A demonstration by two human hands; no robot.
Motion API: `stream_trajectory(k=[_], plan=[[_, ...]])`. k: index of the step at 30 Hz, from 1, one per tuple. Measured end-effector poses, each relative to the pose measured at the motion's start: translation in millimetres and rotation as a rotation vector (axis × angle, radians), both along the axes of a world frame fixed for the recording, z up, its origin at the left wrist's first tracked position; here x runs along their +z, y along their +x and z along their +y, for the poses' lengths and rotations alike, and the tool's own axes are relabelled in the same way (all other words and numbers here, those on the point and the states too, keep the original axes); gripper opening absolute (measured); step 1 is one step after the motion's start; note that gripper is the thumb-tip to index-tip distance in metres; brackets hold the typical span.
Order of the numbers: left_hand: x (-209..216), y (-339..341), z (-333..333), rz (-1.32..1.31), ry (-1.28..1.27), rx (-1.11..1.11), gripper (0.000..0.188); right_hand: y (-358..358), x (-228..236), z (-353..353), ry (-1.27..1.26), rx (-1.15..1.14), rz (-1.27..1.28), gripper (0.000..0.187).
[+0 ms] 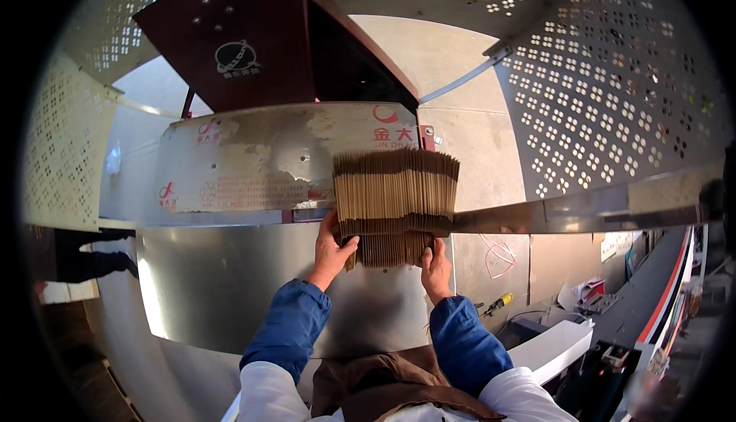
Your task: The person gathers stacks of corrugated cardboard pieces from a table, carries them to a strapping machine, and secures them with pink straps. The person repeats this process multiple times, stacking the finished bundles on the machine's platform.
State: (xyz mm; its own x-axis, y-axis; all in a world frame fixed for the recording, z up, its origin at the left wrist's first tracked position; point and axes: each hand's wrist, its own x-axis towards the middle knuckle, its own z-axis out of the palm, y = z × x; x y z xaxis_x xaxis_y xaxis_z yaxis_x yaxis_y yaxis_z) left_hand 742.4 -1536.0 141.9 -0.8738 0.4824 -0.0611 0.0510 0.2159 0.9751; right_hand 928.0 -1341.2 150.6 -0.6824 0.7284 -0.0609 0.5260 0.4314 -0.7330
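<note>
Both my hands hold a thick stack of flat corrugated cardboard sheets (pixel 395 192), brown and stood on edge so its ribbed edges face me. My left hand (pixel 331 247) grips the stack's lower left corner. My right hand (pixel 436 262) grips its lower right corner. The stack rests against a worn metal guide plate (pixel 261 165) of a machine, above a shiny curved steel panel (pixel 230 284). Blue sleeves with white cuffs cover my forearms.
A dark red machine cover (pixel 238 31) rises behind the plate. Perforated metal guards (pixel 613 85) curve around left and right. A steel rail (pixel 583 207) runs right from the stack. A yellow-handled screwdriver (pixel 497 302) and a white box (pixel 556 341) lie lower right.
</note>
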Motion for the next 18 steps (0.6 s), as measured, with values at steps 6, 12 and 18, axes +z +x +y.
stream_trajectory(k=[6, 12, 18], plan=[[-5.2, -2.2, 1.0, 0.004, -0.013, -0.04, 0.074, 7.6, -15.3, 7.5, 0.062, 0.012, -0.02, 0.039], [-1.6, -5.6, 0.1, 0.006, -0.015, -0.059, 0.075, -2.1, -4.3, 6.0, 0.034, 0.041, 0.011, 0.04], [14.1, -10.2, 6.2, -0.072, -0.045, -0.086, 0.078, 0.4, -2.2, 10.1, -0.137, 0.031, -0.07, 0.042]])
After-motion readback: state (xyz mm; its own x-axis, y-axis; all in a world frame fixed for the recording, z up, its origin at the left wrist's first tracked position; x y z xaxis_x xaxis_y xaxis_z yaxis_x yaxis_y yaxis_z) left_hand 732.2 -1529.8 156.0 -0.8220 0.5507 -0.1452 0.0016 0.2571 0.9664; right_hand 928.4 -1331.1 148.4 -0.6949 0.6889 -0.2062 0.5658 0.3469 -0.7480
